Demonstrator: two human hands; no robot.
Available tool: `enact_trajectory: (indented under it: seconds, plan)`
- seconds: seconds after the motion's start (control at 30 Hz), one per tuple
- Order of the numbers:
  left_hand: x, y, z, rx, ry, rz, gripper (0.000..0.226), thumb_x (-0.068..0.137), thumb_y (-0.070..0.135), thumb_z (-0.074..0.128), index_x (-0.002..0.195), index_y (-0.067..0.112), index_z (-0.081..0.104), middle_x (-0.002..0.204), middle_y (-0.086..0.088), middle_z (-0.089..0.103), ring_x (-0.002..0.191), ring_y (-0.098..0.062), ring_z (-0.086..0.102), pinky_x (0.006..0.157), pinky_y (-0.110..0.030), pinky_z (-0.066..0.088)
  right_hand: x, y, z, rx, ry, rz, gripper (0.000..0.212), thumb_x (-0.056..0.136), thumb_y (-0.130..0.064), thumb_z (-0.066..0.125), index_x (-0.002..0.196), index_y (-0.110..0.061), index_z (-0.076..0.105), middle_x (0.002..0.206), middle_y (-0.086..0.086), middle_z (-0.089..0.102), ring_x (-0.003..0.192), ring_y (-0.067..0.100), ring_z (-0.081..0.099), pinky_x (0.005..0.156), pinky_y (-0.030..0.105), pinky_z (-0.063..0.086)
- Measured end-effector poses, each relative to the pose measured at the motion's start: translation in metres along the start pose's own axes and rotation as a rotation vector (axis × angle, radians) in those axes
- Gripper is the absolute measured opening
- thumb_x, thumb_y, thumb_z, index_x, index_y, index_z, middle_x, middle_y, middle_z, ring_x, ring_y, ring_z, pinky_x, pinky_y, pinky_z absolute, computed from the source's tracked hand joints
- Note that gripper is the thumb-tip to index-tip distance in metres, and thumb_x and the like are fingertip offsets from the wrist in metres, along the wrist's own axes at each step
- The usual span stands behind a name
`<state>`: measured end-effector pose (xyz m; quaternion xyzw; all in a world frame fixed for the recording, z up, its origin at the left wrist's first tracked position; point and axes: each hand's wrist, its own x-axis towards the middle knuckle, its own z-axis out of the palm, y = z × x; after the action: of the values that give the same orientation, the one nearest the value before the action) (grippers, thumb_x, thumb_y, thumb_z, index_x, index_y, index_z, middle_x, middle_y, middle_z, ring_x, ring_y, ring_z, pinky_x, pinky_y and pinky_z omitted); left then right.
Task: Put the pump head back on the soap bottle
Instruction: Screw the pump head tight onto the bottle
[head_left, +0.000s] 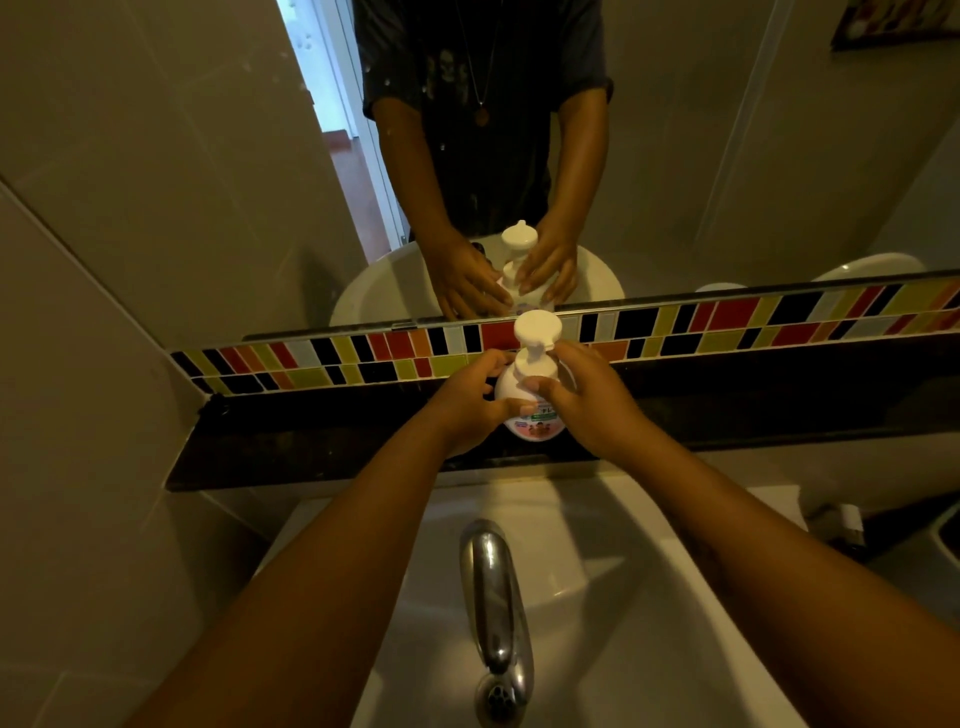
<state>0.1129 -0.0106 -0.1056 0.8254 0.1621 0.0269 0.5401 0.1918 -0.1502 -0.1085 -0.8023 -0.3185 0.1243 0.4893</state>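
Observation:
A white soap bottle (531, 415) with a coloured label stands upright on the dark shelf (322, 447) behind the sink. The white pump head (537, 332) sits on top of the bottle, its round top facing me. My left hand (470, 402) wraps the bottle's left side, thumb on its shoulder. My right hand (582, 397) covers the right side, with thumb and fingers on the pump's collar just below the head. Both hands hide most of the bottle body.
A chrome tap (493, 597) rises over the white sink (649, 597) below my arms. A strip of coloured tiles (727, 322) runs behind the shelf, under a mirror (727, 156) that reflects a person's hands and the bottle. A grey wall stands at the left.

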Motion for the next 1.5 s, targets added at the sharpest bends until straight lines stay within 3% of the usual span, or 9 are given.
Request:
enact_trajectory:
  seconds: [0.1,0.4,0.6,0.7,0.8,1.03,1.17,1.37,1.5]
  plan:
    - [-0.001,0.000,0.002,0.004,0.021,0.005,0.052,0.082,0.013,0.073,0.128,0.017,0.049,0.129,-0.006,0.058,0.109,-0.022,0.059,0.083,-0.030,0.055,-0.001,0.003,0.013,-0.043,0.129,-0.018,0.040,0.086,-0.027,0.064,0.123,-0.016,0.052,0.125,0.007,0.056,0.116,0.022,0.050,0.087,0.031,0.045]
    - [-0.002,0.001,0.004,0.007,0.050,0.010,0.050,0.086,0.007,0.066,0.132,0.016,0.047,0.129,-0.004,0.055,0.099,-0.013,0.055,0.068,-0.019,0.051,-0.004,0.007,0.033,-0.063,0.302,-0.005,0.039,0.084,-0.035,0.065,0.118,-0.018,0.054,0.122,0.008,0.059,0.114,0.023,0.054,0.088,0.036,0.049]
    - [-0.005,0.000,0.000,-0.019,0.028,0.024,0.055,0.081,0.012,0.073,0.131,0.016,0.050,0.124,-0.003,0.059,0.097,-0.011,0.058,0.070,-0.019,0.050,-0.003,-0.001,0.012,-0.020,0.130,-0.013,0.037,0.083,-0.027,0.068,0.117,-0.021,0.056,0.118,0.005,0.062,0.110,0.022,0.058,0.083,0.030,0.048]
    - [-0.005,-0.001,-0.006,-0.004,0.012,0.032,0.057,0.080,0.016,0.075,0.132,0.015,0.050,0.125,-0.003,0.061,0.107,-0.018,0.060,0.076,-0.021,0.052,-0.008,-0.009,-0.003,0.012,0.019,0.000,0.060,0.077,-0.025,0.074,0.131,-0.022,0.048,0.133,0.006,0.056,0.123,0.024,0.052,0.095,0.039,0.048]
    - [-0.005,-0.003,-0.016,0.004,0.003,0.019,0.058,0.078,0.014,0.077,0.131,0.016,0.053,0.123,-0.004,0.063,0.112,-0.022,0.061,0.085,-0.030,0.055,-0.009,-0.022,-0.016,0.009,0.045,-0.026,0.073,0.078,-0.029,0.073,0.142,-0.027,0.036,0.147,0.004,0.043,0.133,0.022,0.041,0.100,0.036,0.040]
    - [-0.009,-0.004,-0.018,-0.012,0.037,-0.034,0.063,0.079,0.011,0.075,0.136,0.022,0.049,0.132,-0.004,0.059,0.119,-0.022,0.057,0.091,-0.036,0.054,0.002,-0.050,-0.005,-0.079,0.102,-0.151,0.052,0.084,-0.032,0.066,0.133,-0.020,0.053,0.141,0.002,0.052,0.129,0.017,0.048,0.098,0.026,0.038]
    - [-0.009,-0.004,-0.020,-0.020,0.025,-0.031,0.063,0.079,0.010,0.075,0.136,0.020,0.049,0.132,-0.006,0.058,0.120,-0.023,0.056,0.091,-0.035,0.053,0.003,-0.048,-0.002,-0.069,0.144,-0.137,0.046,0.086,-0.031,0.065,0.130,-0.019,0.057,0.139,0.003,0.055,0.127,0.019,0.050,0.104,0.037,0.043]
    - [-0.006,-0.006,-0.023,-0.008,0.003,-0.036,0.063,0.080,0.010,0.074,0.137,0.020,0.047,0.133,-0.006,0.057,0.120,-0.023,0.056,0.091,-0.035,0.052,0.000,-0.047,0.002,-0.067,0.171,-0.160,0.048,0.086,-0.029,0.064,0.131,-0.017,0.055,0.138,0.006,0.056,0.127,0.019,0.050,0.103,0.035,0.043]
    - [-0.005,-0.009,-0.023,-0.026,0.003,-0.037,0.057,0.080,0.010,0.074,0.132,0.021,0.051,0.130,-0.005,0.060,0.118,-0.023,0.058,0.093,-0.039,0.053,-0.002,-0.040,0.009,0.095,0.088,-0.053,0.065,0.084,-0.022,0.067,0.142,-0.019,0.039,0.141,0.009,0.050,0.128,0.021,0.046,0.103,0.042,0.043]
